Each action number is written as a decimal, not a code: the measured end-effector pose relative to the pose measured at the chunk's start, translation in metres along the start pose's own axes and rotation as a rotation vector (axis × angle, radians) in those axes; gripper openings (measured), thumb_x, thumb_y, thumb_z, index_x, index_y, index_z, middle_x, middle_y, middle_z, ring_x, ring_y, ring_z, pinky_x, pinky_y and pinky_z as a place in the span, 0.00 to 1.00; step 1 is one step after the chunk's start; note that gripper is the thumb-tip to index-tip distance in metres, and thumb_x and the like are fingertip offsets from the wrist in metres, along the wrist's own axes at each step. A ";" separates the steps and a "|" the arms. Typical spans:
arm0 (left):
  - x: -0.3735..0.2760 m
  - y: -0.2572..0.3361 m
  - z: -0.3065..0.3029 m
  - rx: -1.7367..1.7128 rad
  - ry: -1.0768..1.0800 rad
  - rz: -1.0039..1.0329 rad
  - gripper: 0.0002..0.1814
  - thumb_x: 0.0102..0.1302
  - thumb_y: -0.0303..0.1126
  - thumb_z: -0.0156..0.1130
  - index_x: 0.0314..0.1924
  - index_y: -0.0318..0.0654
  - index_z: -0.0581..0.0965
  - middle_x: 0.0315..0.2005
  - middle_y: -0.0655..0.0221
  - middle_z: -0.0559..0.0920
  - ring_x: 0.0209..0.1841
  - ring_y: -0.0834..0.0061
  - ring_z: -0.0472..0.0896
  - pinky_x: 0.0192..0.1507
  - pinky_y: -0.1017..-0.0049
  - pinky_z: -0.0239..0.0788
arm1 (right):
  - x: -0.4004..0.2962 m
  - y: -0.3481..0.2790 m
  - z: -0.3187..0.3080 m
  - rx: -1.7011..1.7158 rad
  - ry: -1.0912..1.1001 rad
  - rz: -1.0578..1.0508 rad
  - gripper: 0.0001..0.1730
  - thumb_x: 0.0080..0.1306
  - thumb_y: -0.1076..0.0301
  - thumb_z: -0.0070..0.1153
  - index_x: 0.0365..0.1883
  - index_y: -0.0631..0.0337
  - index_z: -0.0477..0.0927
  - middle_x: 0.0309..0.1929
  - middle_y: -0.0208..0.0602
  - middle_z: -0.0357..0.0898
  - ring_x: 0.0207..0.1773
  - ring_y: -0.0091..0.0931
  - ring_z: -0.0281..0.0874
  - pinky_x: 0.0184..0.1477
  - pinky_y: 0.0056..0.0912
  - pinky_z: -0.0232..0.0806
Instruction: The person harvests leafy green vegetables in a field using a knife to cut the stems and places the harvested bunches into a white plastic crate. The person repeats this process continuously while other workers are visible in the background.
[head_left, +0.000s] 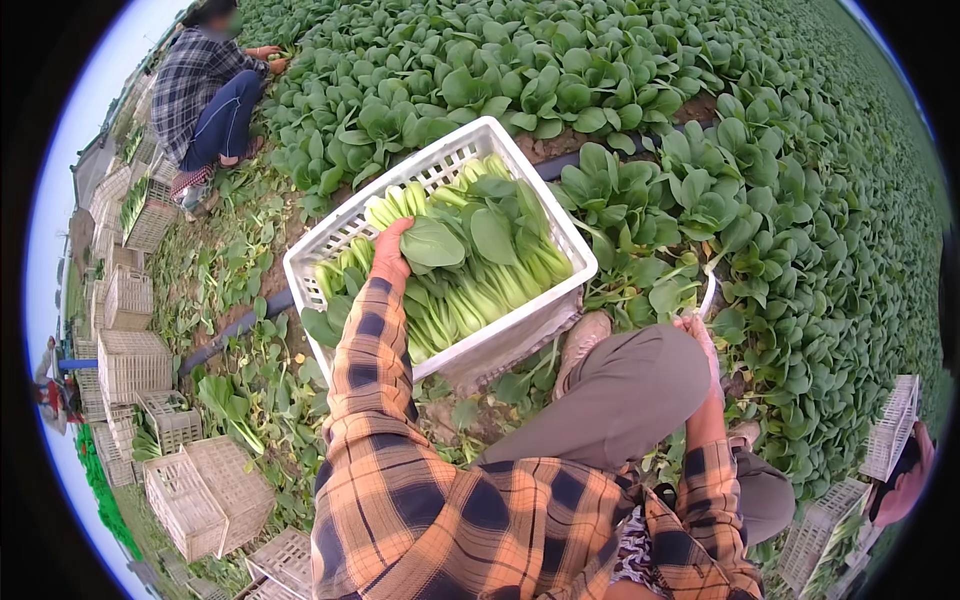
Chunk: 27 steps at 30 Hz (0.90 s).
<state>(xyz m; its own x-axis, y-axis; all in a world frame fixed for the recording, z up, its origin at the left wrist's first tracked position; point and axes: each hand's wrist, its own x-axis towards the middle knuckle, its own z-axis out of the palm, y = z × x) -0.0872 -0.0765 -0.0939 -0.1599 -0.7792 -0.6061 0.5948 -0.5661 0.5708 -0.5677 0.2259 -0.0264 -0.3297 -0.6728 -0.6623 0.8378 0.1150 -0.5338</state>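
In front of me a white plastic crate stands tilted across the view, holding rows of bok choy with pale stems and dark leaves. My left hand reaches inside it, its fingers around a bunch of bok choy whose stems point to the crate's far side. Beside my bent knee, my right hand grips a tool with a thin, curved, pale blade, apparently a sickle. Its handle is hidden in my fist. The blade is beside the growing plants at the bed's edge.
Uncut bok choy fills the bed ahead and right. A dark hose crosses the ground under the crate. Stacked crates line the left, with loose leaves around. A co-worker squats at upper left; another person is at the right rim.
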 end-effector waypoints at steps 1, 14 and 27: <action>0.005 -0.005 -0.001 0.022 0.015 -0.041 0.15 0.61 0.30 0.64 0.46 0.30 0.78 0.40 0.55 0.85 0.42 0.58 0.84 0.49 0.59 0.78 | 0.000 0.002 -0.005 -0.002 0.007 0.011 0.10 0.73 0.59 0.55 0.41 0.56 0.76 0.36 0.28 0.79 0.39 0.21 0.77 0.45 0.23 0.72; -0.022 0.035 0.053 1.417 0.167 0.646 0.44 0.69 0.63 0.49 0.67 0.28 0.66 0.68 0.43 0.63 0.72 0.49 0.55 0.71 0.62 0.48 | -0.002 0.012 -0.016 -0.209 0.176 0.038 0.13 0.70 0.56 0.58 0.43 0.56 0.76 0.34 0.29 0.80 0.37 0.20 0.78 0.37 0.25 0.73; 0.005 -0.070 -0.018 2.371 0.242 0.469 0.41 0.70 0.52 0.49 0.77 0.57 0.44 0.77 0.61 0.42 0.78 0.53 0.38 0.64 0.29 0.34 | 0.022 0.023 -0.030 -0.367 0.161 0.015 0.13 0.69 0.57 0.59 0.39 0.57 0.74 0.29 0.27 0.77 0.28 0.17 0.75 0.23 0.18 0.62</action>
<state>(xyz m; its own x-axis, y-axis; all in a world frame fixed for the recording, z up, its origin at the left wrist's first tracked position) -0.1153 -0.0358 -0.1470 -0.1799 -0.9543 -0.2388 -0.9761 0.2032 -0.0769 -0.5689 0.2361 -0.0687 -0.4068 -0.5488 -0.7302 0.6419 0.3970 -0.6560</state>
